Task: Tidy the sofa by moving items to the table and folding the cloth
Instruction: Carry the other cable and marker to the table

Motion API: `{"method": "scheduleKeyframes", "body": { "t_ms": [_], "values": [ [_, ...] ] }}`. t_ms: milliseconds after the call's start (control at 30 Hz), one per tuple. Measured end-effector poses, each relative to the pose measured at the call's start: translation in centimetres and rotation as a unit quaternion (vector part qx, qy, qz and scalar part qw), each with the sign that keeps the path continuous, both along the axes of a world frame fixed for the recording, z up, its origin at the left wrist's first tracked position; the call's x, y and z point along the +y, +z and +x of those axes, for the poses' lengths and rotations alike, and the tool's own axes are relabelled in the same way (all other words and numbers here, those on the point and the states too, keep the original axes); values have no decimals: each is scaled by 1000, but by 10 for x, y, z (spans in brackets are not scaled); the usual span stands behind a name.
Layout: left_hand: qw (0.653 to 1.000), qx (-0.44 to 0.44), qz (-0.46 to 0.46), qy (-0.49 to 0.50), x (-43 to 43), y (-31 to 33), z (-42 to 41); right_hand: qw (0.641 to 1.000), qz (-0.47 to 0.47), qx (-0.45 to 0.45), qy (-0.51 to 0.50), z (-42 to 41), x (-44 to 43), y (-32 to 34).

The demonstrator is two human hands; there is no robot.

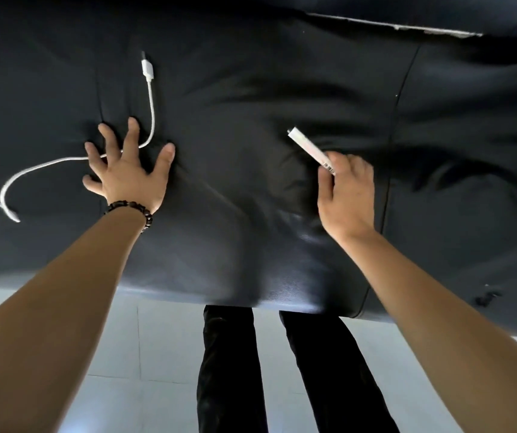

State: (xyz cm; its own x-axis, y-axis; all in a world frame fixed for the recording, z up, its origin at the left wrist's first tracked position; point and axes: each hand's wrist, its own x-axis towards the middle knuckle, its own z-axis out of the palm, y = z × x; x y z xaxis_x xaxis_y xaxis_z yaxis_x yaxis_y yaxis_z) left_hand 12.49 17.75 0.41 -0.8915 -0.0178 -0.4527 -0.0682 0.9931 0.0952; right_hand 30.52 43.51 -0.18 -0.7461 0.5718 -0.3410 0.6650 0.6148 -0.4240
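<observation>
- Seen from above: a black sofa (251, 89), seat wrinkled and a little shiny near the front edge.
- Left hand (126, 173) stretched out over the left part of the seat, palm down, all five fingers straight and spread wide apart.
- Under these fingers, a white cable (150, 98) lying on the sofa: big plug toward the back of the seat, cord curving down and passing below the middle fingers, then looping to the left, with small plugs lying near the left border of the view.
- Not possible to tell if the left hand presses the cable or only covers it; no finger curled around it.
- On the left wrist, a bracelet (132, 209) of dark beads.
- Right hand (346, 195) over the middle of the seat, well apart from the left one, fingers curled and pinching a white pen (308, 148) at its lower end.
- Pen tilted, free end pointing up and to the left; small printed label just beside the fingers.
- Cannot tell whether the pen's free end touches the cushion.
- Right of this hand, a seam (398, 104) between two seat cushions.
- Below the sofa edge, a pale tiled floor (144, 339) and two legs (229, 354) in black trousers, close to the sofa front.
</observation>
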Motion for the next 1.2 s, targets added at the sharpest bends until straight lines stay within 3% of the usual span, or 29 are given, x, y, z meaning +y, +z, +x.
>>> {"method": "scheduleKeyframes", "body": {
  "t_ms": [167,233,300,433,500,633,700,767,867,1000,1133,1200],
  "values": [
    [985,120,-28,-117,-48,34,-6,1000,-15,20,-8,15,-35,16],
    [987,141,-52,-54,-83,44,-9,999,-25,33,12,13,-55,24],
    [986,139,-62,69,-113,50,-13,997,-39,50,38,9,-80,28],
    [974,25,-4,224,-161,42,-19,996,-31,66,48,0,-126,28],
    [977,8,26,214,-165,27,-11,997,-31,62,37,-3,-142,28],
    [977,129,7,169,-134,20,21,997,-52,40,35,-4,-159,32],
    [987,104,15,118,-119,29,40,997,-67,19,39,-3,-160,41],
    [993,63,80,56,-106,43,58,995,-90,-8,43,-3,-155,59],
    [976,41,208,45,-85,87,79,991,-128,-24,39,-1,-145,103],
    [937,4,333,108,-66,183,98,989,-146,-9,-20,12,-136,187],
    [924,21,374,77,-50,306,116,981,-165,34,-95,39,-134,300],
    [926,63,372,-3,-48,364,126,974,-166,74,-135,57,-135,358]
  ]
}}
